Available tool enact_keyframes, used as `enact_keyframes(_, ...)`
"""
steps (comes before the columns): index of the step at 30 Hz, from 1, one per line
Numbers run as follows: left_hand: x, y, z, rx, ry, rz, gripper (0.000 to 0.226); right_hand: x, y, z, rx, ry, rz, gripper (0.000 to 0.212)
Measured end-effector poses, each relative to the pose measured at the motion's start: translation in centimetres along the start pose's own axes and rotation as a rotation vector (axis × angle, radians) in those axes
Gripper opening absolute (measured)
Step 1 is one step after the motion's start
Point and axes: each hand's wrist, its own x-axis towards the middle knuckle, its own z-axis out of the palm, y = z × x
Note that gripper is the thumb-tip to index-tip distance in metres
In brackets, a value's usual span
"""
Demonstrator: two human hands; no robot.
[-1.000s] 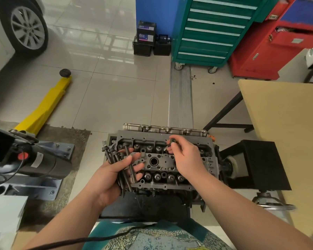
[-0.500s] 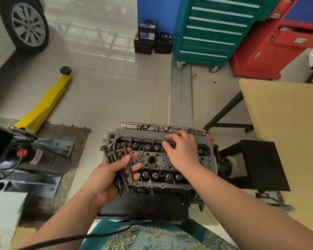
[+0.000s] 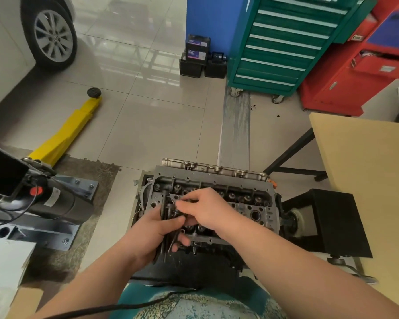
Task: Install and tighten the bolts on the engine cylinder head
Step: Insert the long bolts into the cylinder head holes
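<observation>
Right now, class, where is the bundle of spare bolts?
In the head view, the bolts are gripped in the left hand, over the near-left part of the cylinder head, with the right hand reaching in beside them.

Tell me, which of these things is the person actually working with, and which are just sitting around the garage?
In use:
cylinder head
bundle of bolts, gripped by the left hand
right hand, reaching into the bundle

Lying about:
yellow jack
green tool cabinet
red cabinet
batteries
car wheel
wooden table
</observation>
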Motion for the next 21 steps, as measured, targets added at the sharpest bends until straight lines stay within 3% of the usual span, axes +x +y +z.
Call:
enact_keyframes(4,-0.2,0.0,-0.5,-0.213,0.122,0.021,0.045,0.1,-0.9,-1.6,0.042,0.124,-0.111,0.010)
enact_keyframes(7,-0.2,0.1,-2.2,-0.350,0.323,0.051,0.047,0.5,-1.4,-3.1,0.088,0.370,-0.242,0.016)
enact_keyframes(10,-0.7,0.1,-4.1,-0.473,0.383,0.061,0.036,1.2,-1.0,-3.1,-0.006,0.504,-0.316,0.020)
enact_keyframes(15,-1.6,-0.4,-5.1,-0.494,0.343,0.012,0.036,2.3,-0.1,-1.4,-0.485,0.501,-0.529,0.018)
enact_keyframes(21,-2.6,-0.8,-4.8,-0.432,0.340,0.012,0.035,3.3,0.7,-0.4,-0.781,0.379,-0.475,0.030)
